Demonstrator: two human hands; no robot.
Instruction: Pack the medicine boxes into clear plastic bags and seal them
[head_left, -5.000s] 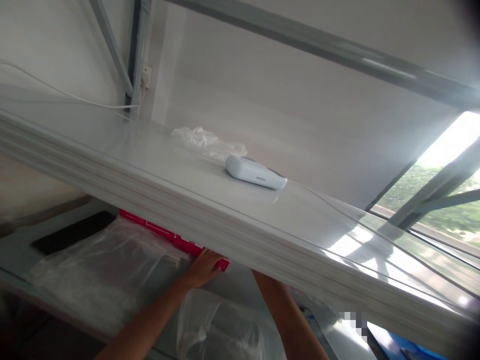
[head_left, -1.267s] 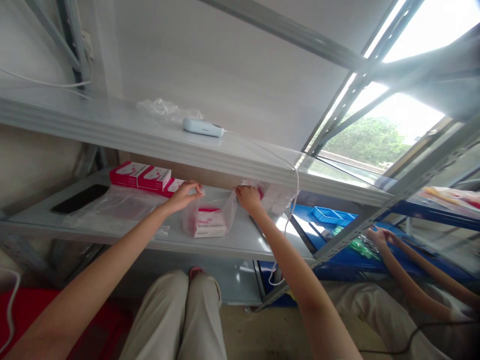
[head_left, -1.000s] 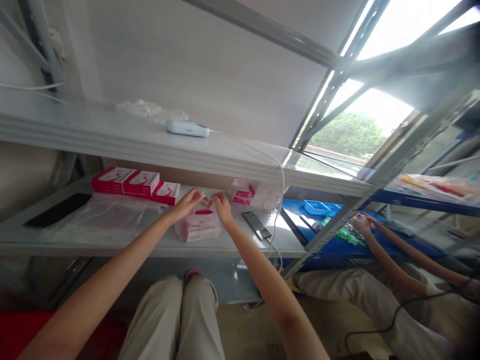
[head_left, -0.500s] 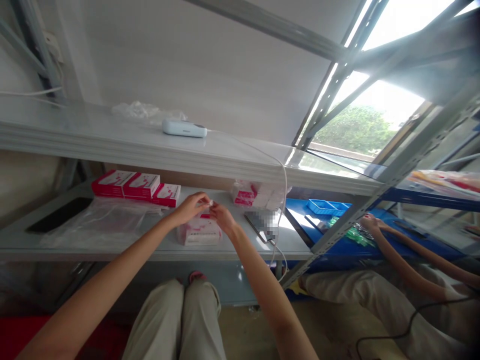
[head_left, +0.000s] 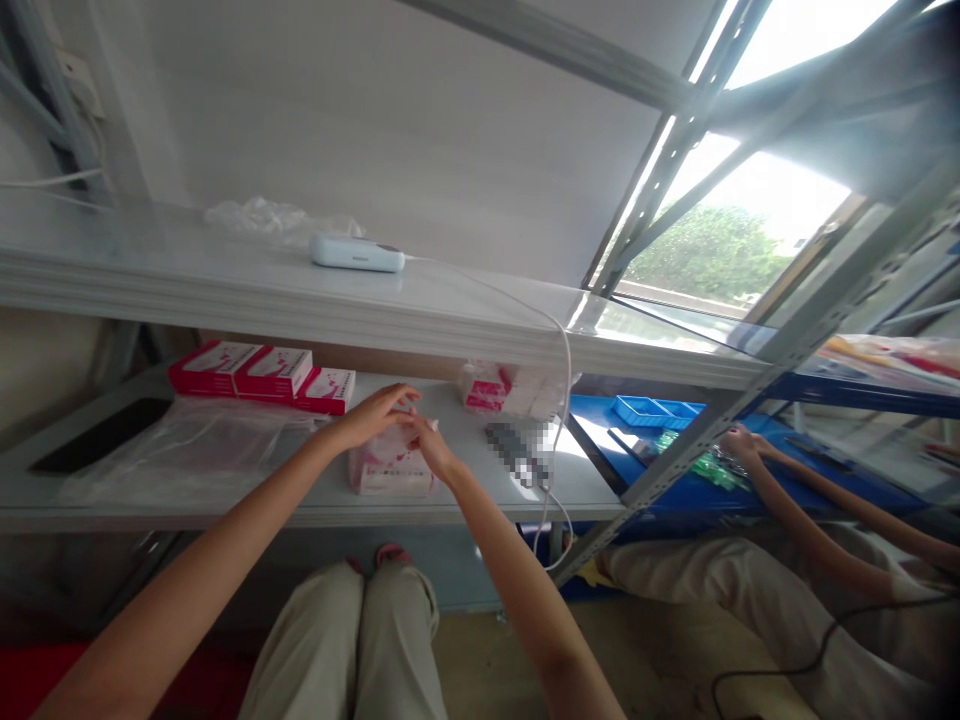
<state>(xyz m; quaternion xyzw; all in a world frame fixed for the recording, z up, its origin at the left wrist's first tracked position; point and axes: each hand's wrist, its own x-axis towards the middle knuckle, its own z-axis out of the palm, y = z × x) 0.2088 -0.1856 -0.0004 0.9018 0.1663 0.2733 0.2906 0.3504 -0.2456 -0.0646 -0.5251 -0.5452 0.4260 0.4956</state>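
My left hand (head_left: 373, 413) and my right hand (head_left: 429, 447) meet over a clear plastic bag (head_left: 390, 468) that holds a pink and white box and lies on the lower grey shelf (head_left: 300, 500). Both hands pinch the bag's top edge, fingers closed on the plastic. A row of pink boxes (head_left: 259, 372) stands behind and to the left of my left hand. More bagged pink boxes (head_left: 499, 387) lie to the right, under the upper shelf.
A stack of flat clear bags (head_left: 180, 440) and a black flat item (head_left: 97, 436) lie at the left. A phone (head_left: 517, 452) lies on the shelf, a white cable hanging beside it. A white device (head_left: 357, 253) sits on the upper shelf. Another person's hand (head_left: 739, 445) works at blue trays on the right.
The view pulled back from under the upper shelf. My hands spread the bag open with a box in it, then came together at its top and moved down slightly.
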